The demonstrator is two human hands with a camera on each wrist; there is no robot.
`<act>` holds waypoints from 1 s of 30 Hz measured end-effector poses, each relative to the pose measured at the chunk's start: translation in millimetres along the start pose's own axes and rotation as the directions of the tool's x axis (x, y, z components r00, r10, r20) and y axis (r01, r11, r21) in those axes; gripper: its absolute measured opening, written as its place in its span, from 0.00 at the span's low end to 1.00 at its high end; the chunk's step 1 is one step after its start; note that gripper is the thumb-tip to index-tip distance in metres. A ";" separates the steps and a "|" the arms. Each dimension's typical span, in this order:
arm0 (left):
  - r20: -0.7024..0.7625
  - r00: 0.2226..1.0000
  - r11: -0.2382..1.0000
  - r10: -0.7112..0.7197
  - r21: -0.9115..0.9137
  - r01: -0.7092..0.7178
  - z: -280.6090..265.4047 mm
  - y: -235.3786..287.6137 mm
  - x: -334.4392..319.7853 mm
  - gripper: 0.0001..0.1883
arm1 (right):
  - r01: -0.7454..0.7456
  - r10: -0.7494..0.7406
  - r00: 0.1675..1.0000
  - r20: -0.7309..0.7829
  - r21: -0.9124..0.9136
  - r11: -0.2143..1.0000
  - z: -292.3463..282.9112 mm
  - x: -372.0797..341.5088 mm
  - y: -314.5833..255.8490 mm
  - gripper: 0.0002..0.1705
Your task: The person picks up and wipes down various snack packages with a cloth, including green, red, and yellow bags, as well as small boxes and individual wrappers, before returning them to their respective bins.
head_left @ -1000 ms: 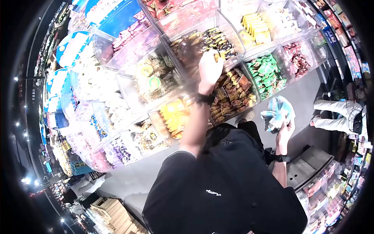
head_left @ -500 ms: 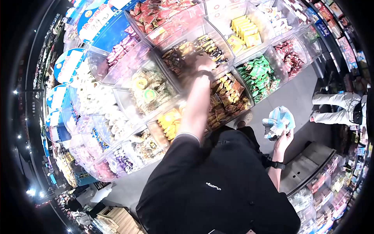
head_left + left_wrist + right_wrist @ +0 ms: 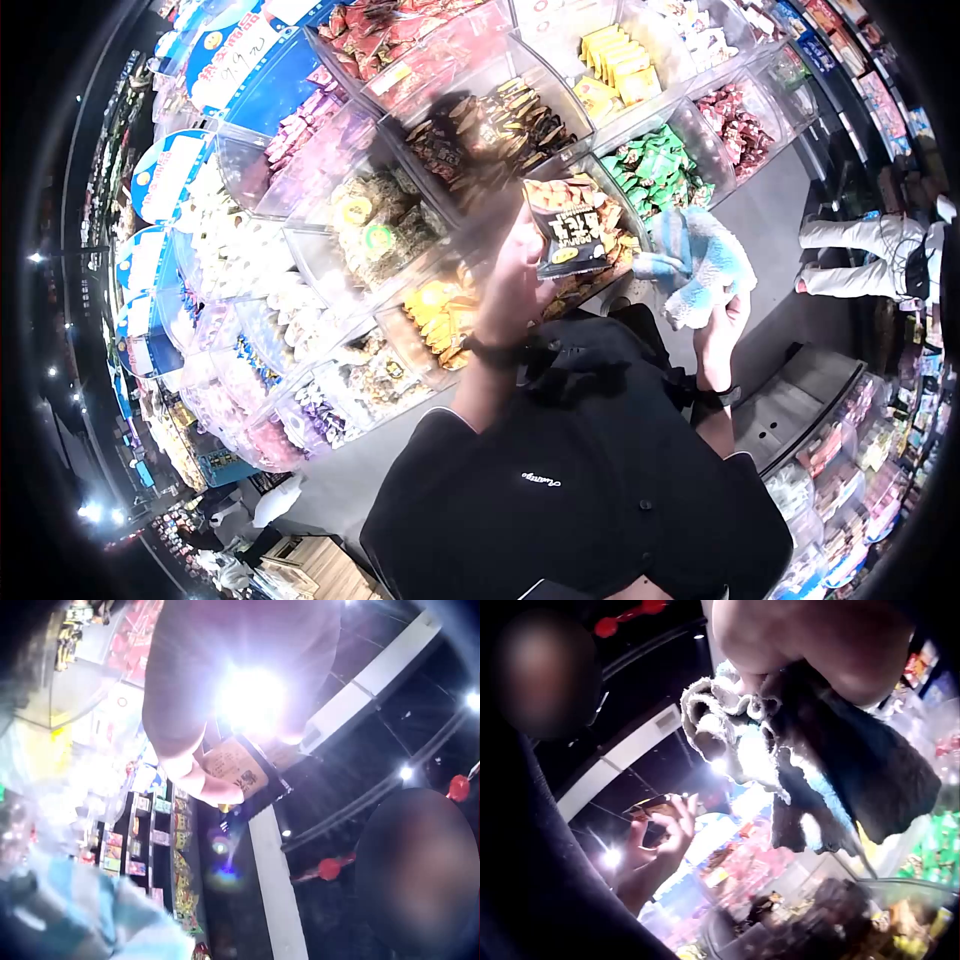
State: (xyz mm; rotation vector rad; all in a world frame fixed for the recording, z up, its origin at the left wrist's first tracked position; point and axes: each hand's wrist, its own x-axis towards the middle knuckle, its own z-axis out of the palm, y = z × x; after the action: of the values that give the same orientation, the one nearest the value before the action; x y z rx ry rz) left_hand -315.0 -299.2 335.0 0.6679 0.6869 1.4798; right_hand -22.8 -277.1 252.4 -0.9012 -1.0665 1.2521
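Note:
My left hand (image 3: 512, 265) pinches a small black and tan snack packet (image 3: 572, 240) by its edge, raised over the front bins in the head view. The left wrist view shows the printed tan back of the packet (image 3: 234, 766) between thumb and fingers. Out to the right, my right hand (image 3: 722, 332) grips a bunched blue-and-white cloth (image 3: 712, 268) that hangs in loose folds. In the right wrist view the cloth (image 3: 840, 769) droops below the fingers. Behind the left hand lies a bin of similar dark packets (image 3: 530, 115).
Clear-walled bins spread ahead, among them green-wrapped sweets (image 3: 655, 170), yellow packets (image 3: 620, 65) and orange packets (image 3: 437, 315). Blue price signs (image 3: 240, 60) stand at the left. A person in white trousers (image 3: 855, 265) is at the far right, near a grey step-like unit (image 3: 805, 400).
My left hand has come back from the dark-packet bin toward my body, now with a snack packet in its fingers. The cloth in my right hand has shifted up and a little left.

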 end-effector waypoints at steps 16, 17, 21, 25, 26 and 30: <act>-0.043 0.999 0.982 -0.024 0.188 0.032 23.6 -69.5 -19.7 0.26 | -0.020 0.050 0.979 0.199 -0.151 0.988 112.0 16.0 -37.3 0.20; -0.081 0.995 0.989 -0.064 0.126 0.074 23.2 -71.7 -18.7 0.25 | 0.137 -0.070 0.967 0.247 -0.266 0.954 112.8 12.3 -39.0 0.20; -0.137 0.985 0.970 -0.108 -0.233 0.074 28.1 -72.1 -17.6 0.20 | 0.695 -0.424 0.707 0.566 -0.446 0.564 114.1 3.0 -45.5 0.15; -0.137 0.982 0.974 -0.133 -0.202 0.103 30.5 -71.4 -16.1 0.23 | 0.621 -0.413 0.781 0.468 -0.507 0.598 114.5 3.8 -36.6 0.14; -0.135 0.977 0.974 -0.167 -0.178 0.142 22.1 -73.0 -16.9 0.28 | 0.521 -0.352 0.849 0.394 -0.508 0.686 114.2 3.5 -34.7 0.15; -0.098 0.995 0.997 -0.021 0.074 0.028 27.2 -63.6 -14.6 0.37 | 0.147 -0.083 0.977 0.196 -0.340 0.929 107.7 4.9 -26.6 0.18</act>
State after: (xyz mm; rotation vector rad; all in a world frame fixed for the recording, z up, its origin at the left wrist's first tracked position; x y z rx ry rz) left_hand -252.8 -312.7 304.3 0.6459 0.8269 1.4770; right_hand -118.7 -279.2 308.4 -0.9910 -1.5011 1.0737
